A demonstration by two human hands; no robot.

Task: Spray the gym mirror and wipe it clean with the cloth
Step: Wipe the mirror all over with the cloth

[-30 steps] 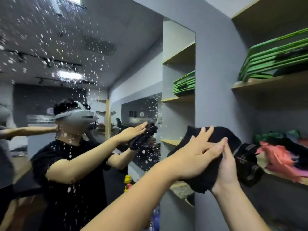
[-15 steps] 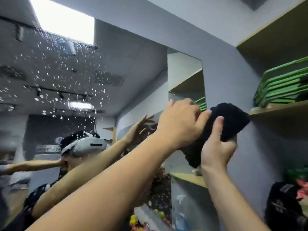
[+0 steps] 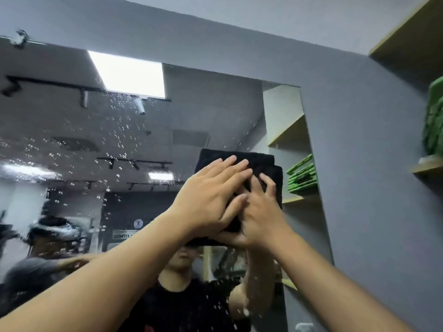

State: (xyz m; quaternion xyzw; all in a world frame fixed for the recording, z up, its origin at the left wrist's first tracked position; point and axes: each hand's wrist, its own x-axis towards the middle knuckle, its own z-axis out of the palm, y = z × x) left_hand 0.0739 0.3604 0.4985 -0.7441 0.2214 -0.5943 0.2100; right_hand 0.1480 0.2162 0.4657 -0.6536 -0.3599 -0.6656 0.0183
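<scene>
Droplet-speckled mirror [image 3: 72, 140] — both hands [image 3: 211, 200] flat on black cloth [image 3: 239, 159]

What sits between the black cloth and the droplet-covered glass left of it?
Nothing visible. The folded black cloth lies flat against the wall mirror, pressed by the left hand and right hand. The spray droplets spread up and left across bare glass, with no object on that stretch.
</scene>
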